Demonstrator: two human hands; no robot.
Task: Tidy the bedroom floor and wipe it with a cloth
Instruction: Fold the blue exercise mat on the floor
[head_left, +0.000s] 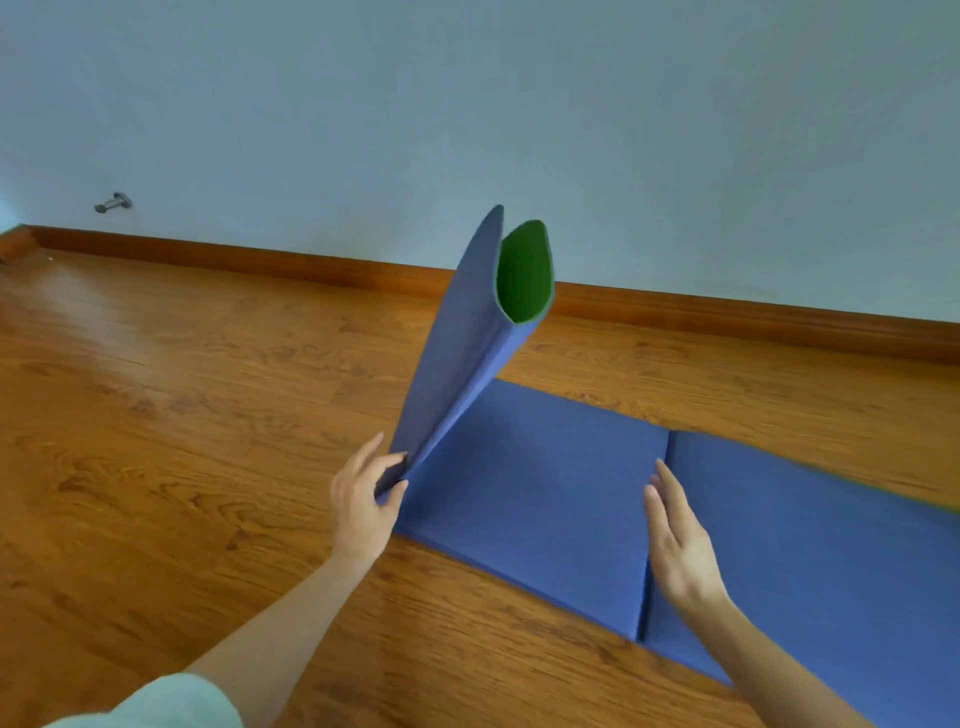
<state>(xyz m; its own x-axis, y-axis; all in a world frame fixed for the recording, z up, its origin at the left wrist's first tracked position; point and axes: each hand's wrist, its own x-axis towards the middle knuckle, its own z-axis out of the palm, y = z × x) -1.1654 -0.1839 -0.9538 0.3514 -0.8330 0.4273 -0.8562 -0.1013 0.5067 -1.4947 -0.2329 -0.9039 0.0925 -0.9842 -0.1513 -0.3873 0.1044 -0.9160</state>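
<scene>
Mat-folding step: left hand (363, 499) pinches the raised mat (545, 499) panels; right hand (680, 540), fingers straight, rests at the crease. Next: lower the panels flat.

Soft, even daylight — a pale sheen on the floor (78, 291) far left. Edges bow; slight blur throughout.

The floor (182, 395) is glossy orange-brown wood-grain boards, edged by a darker wooden skirting (727, 314) where it meets the pale wall. A blue folding mat (545, 499) lies directly on it, stretching from the left hand (363, 499) past the right hand (680, 545). Its flat panels meet at a crease under the right hand's fingers, and its end panels stand up from the floor at the left hand.
</scene>
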